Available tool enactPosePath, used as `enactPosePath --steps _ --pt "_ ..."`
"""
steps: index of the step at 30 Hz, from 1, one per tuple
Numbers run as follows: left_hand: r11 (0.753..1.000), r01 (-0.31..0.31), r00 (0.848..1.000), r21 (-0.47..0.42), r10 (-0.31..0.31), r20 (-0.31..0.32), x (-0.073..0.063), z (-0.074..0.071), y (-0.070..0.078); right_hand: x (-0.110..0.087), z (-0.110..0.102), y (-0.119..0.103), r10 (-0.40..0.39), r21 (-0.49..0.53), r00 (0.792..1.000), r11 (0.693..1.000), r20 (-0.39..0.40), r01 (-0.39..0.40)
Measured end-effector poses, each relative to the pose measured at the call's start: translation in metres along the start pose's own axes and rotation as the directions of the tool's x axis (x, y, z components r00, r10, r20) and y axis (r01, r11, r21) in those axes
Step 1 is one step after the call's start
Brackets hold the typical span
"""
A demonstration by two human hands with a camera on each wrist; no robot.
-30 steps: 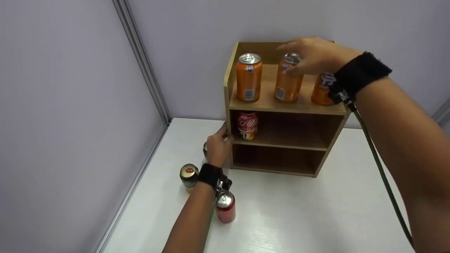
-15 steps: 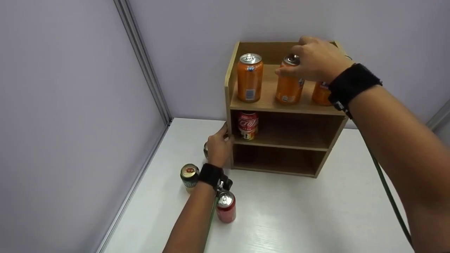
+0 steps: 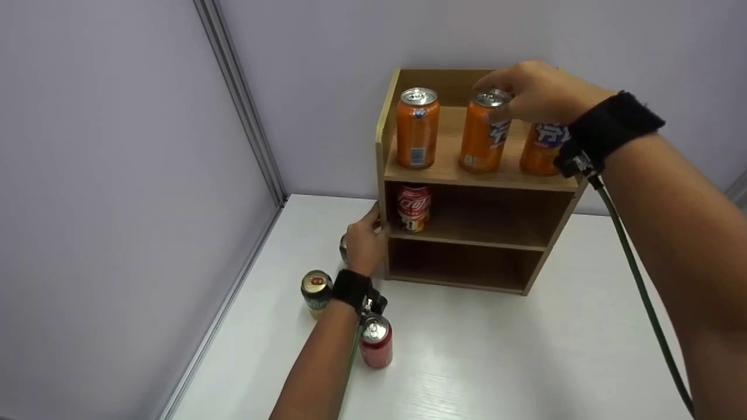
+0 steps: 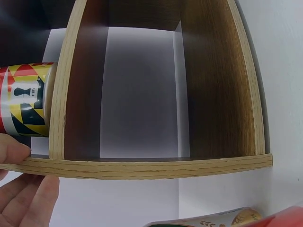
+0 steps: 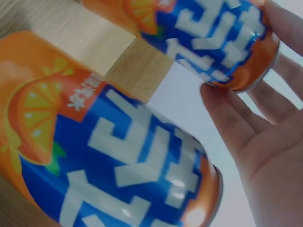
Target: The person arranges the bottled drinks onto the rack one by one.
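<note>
My right hand (image 3: 540, 93) pinches the top of the middle orange soda can (image 3: 480, 143), which stands on the top board of a small wooden shelf (image 3: 467, 242). Seen from the right wrist, the thumb and fingers lie round the upper end of that same can, its blue-and-white label in sight. My left hand (image 3: 366, 248) grips the shelf's left side panel (image 4: 142, 169), thumb on the inner face and fingers outside. Close beside the left thumb, a red cola can (image 3: 414, 209) sits in the middle compartment.
Orange cans flank the middle one, one at left (image 3: 417, 131) and one at right (image 3: 540, 149), partly behind my wrist. On the white table (image 3: 467, 350) stand a dark green can (image 3: 316, 291), a red can (image 3: 376, 347) and another can (image 3: 343, 248) mostly behind my left hand.
My right hand has twisted the middle orange can: its barcode has turned out of sight and the blue-and-white label now shows on its right side. The left hand stays in place.
</note>
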State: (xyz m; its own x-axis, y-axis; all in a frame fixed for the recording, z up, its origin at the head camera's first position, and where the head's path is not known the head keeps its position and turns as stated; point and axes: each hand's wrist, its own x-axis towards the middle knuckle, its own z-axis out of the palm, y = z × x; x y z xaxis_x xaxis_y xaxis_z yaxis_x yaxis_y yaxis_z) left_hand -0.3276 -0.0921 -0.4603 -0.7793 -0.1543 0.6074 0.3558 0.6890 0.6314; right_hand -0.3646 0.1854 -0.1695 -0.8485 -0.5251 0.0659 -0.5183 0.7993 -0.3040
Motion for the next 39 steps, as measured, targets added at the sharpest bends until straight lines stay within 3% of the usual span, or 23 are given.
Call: enactPosePath --steps 17,27,39 --pt "0.999 0.016 1.0 0.029 -0.016 -0.012 0.0 0.001 -0.002 0.011 0.015 -0.007 0.027 -0.249 0.99 0.967 -0.14 -0.062" --pt "1.0 0.023 1.0 -0.02 -0.023 0.002 0.001 0.0 -0.002 0.015 0.017 -0.009 0.063 -0.312 0.991 0.945 -0.118 -0.097" --pt "0.998 0.055 0.998 0.026 -0.054 -0.011 0.002 -0.005 -0.006 0.026 0.021 -0.017 0.049 -0.367 0.989 0.925 -0.137 -0.096"
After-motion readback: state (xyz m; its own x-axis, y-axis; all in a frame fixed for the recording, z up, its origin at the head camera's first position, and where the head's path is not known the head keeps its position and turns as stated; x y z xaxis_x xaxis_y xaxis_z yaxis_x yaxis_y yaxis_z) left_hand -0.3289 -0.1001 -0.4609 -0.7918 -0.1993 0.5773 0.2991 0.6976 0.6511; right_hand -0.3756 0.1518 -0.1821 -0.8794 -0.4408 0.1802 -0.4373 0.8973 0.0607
